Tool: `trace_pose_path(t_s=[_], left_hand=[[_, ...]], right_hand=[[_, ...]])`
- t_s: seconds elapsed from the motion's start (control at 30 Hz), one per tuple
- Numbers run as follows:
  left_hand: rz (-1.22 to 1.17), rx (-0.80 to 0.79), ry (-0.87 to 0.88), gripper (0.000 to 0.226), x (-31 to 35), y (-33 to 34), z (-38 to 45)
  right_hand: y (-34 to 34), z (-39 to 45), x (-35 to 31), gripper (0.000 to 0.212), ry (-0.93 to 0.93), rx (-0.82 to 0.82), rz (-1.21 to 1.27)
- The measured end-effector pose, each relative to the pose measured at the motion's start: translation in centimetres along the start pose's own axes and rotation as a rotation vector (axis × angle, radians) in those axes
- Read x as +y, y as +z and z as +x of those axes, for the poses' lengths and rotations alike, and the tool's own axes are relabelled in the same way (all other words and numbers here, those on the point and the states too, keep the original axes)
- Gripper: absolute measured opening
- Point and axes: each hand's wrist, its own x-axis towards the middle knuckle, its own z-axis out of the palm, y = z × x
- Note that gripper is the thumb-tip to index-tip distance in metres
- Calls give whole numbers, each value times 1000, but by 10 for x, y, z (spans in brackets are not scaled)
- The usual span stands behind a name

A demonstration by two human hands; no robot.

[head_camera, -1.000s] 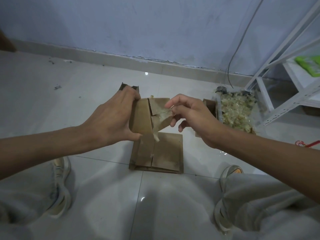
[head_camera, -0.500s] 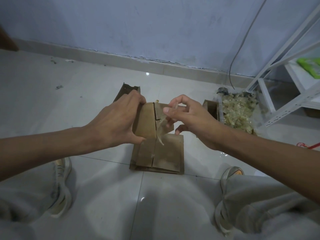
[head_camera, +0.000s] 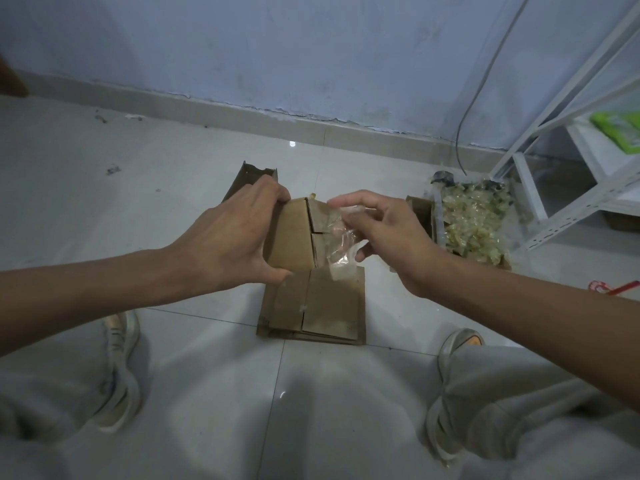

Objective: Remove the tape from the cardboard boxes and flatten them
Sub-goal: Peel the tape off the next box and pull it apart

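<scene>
- The person sits over a floor (head_camera: 173, 209) of pale tiles, and the box (head_camera: 291, 237) is held up in the middle, between the two hands.
- The left hand (head_camera: 228, 244) grips the box on its left side, fingers curled over the top edge and thumb under the bottom edge.
- The right hand (head_camera: 384, 237) pinches a see-through strip of tape (head_camera: 341, 247) just right of the box.
- The tape hangs down from the fingers, long way up and down. Its top end looks close to the box's top right flap, but it is hard to tell if it is stuck there.
- The right hand is the one nearer the tape, so it is likely the one to pull it away to the right while the left hand keeps the box steady.
- Right below the box, a pile of flat boxes (head_camera: 311, 306) lies on the floor. This box probably goes there once it is pressed flat.
- Far to the right of the box, a tray (head_camera: 471, 226) holds a heap of crumpled tape. The strip likely goes there.
- A white shelf (head_camera: 568, 140) stands behind the tray.
</scene>
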Motion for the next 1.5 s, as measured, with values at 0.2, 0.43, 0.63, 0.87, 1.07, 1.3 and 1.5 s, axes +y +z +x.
trace_pose_path(t_s=[0.2, 0.43, 0.63, 0.87, 1.07, 1.3, 1.5], left_hand=[[-8, 19, -14, 92, -1, -3, -1], [-13, 14, -40, 94, -7, -4, 1], [-49, 46, -55, 93, -7, -9, 3], [-7, 32, -7, 94, -2, -8, -2], [19, 44, 40, 93, 2, -10, -4], [19, 62, 68, 93, 8, -8, 0], [12, 54, 71, 93, 5, -5, 2]], right_hand=[[-1, 2, -4, 43, 18, -110, 21], [-13, 1, -4, 55, -206, -331, -528], [-1, -2, 11, 69, -353, -142, -613], [4, -6, 17, 23, -235, 97, -137], [12, -5, 13, 32, 193, 118, 398], [11, 2, 14, 27, 270, 148, 323], [3, -2, 4, 13, 282, 139, 53]])
